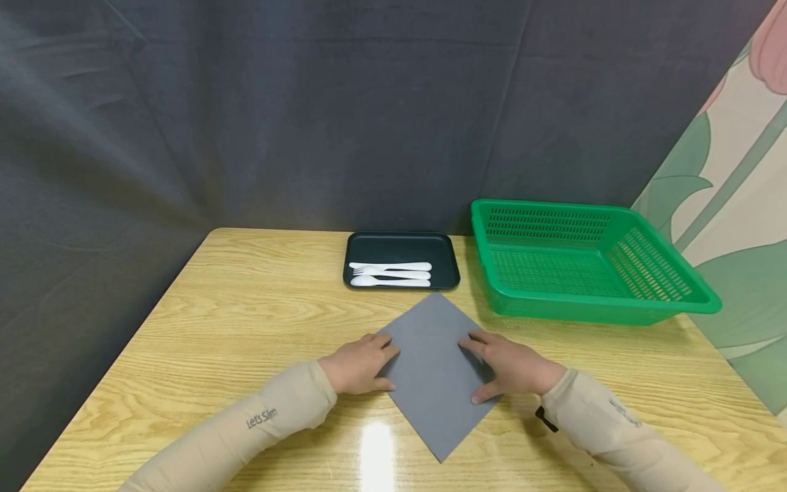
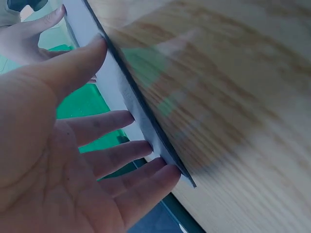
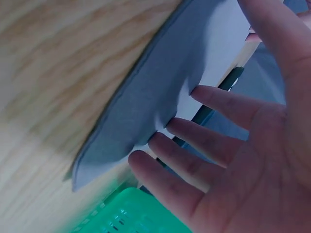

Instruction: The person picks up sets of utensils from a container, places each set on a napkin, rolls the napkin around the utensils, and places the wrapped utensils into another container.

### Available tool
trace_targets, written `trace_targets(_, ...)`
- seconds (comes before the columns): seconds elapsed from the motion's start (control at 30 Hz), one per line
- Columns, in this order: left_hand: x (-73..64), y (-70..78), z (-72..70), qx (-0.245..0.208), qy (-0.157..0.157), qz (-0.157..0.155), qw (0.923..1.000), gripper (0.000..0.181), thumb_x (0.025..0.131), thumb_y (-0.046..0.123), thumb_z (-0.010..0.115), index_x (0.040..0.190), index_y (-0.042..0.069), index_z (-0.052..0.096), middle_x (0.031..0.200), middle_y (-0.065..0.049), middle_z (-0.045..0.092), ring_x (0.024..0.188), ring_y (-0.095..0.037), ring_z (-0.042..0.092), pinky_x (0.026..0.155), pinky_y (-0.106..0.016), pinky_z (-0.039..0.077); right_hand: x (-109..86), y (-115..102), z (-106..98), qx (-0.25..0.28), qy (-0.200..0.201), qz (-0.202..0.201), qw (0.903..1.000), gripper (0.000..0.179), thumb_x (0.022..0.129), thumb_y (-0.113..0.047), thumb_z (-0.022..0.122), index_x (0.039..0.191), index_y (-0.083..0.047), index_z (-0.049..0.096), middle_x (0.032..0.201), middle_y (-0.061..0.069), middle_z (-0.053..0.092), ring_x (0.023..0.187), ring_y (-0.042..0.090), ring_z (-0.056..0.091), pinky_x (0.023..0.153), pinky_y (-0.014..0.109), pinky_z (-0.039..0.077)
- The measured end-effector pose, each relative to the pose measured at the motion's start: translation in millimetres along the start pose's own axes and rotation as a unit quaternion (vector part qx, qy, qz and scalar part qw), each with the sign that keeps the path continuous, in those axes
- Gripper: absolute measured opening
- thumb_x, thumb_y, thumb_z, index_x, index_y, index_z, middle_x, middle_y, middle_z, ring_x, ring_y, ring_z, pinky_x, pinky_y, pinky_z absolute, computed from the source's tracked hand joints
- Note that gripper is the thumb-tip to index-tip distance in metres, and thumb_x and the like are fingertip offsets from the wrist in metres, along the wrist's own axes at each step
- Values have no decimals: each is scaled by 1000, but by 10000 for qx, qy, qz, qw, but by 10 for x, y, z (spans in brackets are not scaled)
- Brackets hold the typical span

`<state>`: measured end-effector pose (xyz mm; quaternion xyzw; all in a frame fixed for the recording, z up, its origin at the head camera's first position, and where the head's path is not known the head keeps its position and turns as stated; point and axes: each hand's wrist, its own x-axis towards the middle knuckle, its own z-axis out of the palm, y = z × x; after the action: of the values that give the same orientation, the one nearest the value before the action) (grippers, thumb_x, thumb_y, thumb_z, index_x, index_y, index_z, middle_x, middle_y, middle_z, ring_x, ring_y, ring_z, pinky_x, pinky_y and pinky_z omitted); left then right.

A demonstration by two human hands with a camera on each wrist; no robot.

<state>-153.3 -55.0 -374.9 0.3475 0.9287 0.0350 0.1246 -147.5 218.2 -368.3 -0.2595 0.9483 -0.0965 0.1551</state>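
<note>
A grey square sheet, napkin-like [image 1: 435, 372], lies flat on the table, turned so that one corner points towards me. At its left corner my left hand [image 1: 363, 364] rests spread fingertips on the sheet. My right hand [image 1: 507, 365] touches the right side in the same way, thumb nearer to me. In the left wrist view the fingers [image 2: 109, 160] are apart and lightly bent, tips on the sheet [image 2: 116, 77] near its edge. The right wrist view has the fingertips [image 3: 141, 160] on the sheet's surface [image 3: 160, 82]. Neither hand pinches it.
Beyond the sheet's far corner stands a dark tray [image 1: 399, 244] holding a white knife [image 1: 393, 266], fork [image 1: 399, 274] and spoon [image 1: 393, 281]. A green plastic basket [image 1: 578, 306] sits at the back right of the wooden table [image 1: 246, 307]. A dark curtain [image 1: 344, 116] hangs behind.
</note>
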Motion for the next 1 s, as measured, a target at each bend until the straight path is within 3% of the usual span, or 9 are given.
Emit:
trace_targets(0.3, -14, 1, 7, -306, 30, -170, 9994, 63, 86, 41, 64, 136, 6, 47, 143, -22, 40, 129, -36, 43, 100, -43, 46, -60, 26, 44, -294, 330, 6, 9990, 89, 67, -48, 78, 132, 4, 48, 135, 33, 43, 119, 54, 44, 93, 58, 44)
trace_targets(1.0, -37, -1, 14, -250, 194, -336, 9989, 66, 84, 43, 66, 133, 2, 49, 139, -22, 44, 125, -38, 46, 98, -43, 47, -81, 31, 62, -383, 354, 142, 9985, 91, 65, -52, 77, 133, 2, 48, 135, 31, 44, 118, 55, 44, 89, 59, 45)
